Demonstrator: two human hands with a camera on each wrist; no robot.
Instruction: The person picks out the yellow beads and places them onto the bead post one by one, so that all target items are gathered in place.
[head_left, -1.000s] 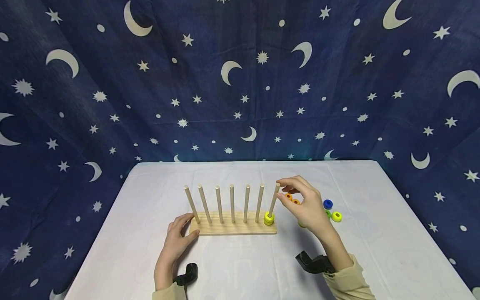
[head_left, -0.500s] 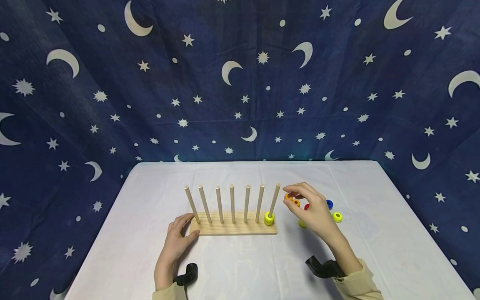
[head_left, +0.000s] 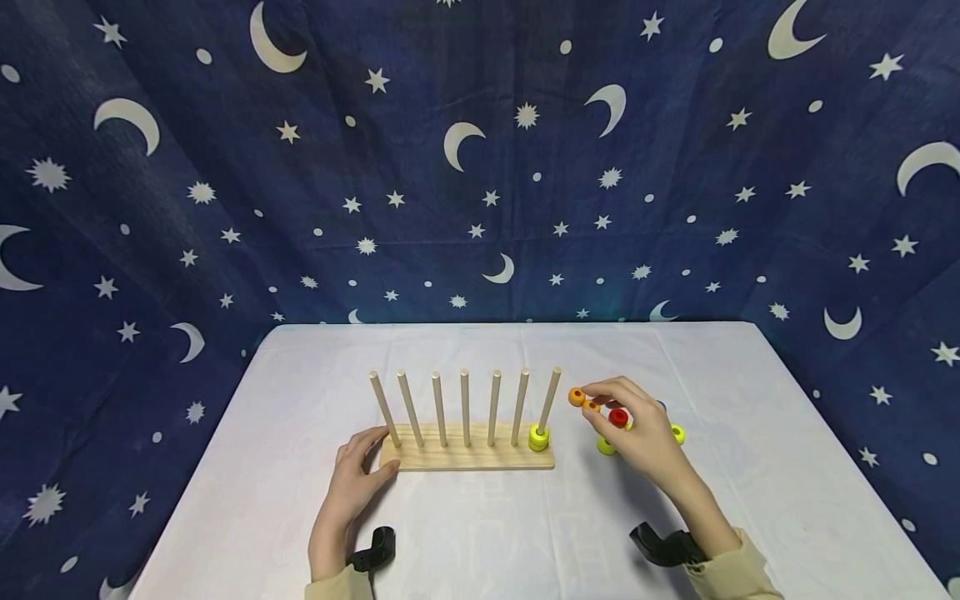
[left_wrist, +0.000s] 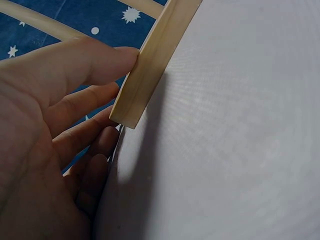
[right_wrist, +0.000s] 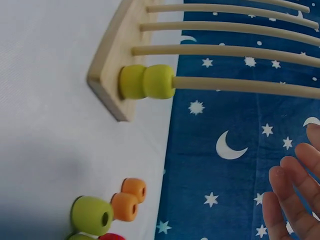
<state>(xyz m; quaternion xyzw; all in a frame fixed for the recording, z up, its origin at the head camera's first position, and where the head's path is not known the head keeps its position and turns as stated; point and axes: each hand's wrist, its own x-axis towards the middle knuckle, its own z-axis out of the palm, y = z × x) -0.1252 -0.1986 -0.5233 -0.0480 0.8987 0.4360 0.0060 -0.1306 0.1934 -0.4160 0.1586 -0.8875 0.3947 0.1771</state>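
A wooden rack with a row of upright pegs [head_left: 468,457] stands on the white table. Two yellow beads [head_left: 538,438] are stacked at the foot of its rightmost peg; the other pegs are bare. My left hand [head_left: 356,479] grips the rack's left end, thumb on the front edge [left_wrist: 132,92] and fingers behind. To the right of the rack, my right hand [head_left: 637,425] hovers over loose beads, holding nothing, thumb and fingers apart. Nearest its fingertips are two orange beads [head_left: 577,397]. A red bead [head_left: 618,417] and a yellow-green bead [right_wrist: 92,215] lie close by.
A yellow bead [head_left: 678,434] lies right of my right hand, and a blue bead is mostly hidden behind it. White cloth [head_left: 465,542] covers the table. A dark blue curtain with moons and stars [head_left: 420,275] hangs behind and at both sides.
My right hand has drawn away from the top of the rightmost peg, moving right and down over the loose beads. The left hand and the rack have stayed put.
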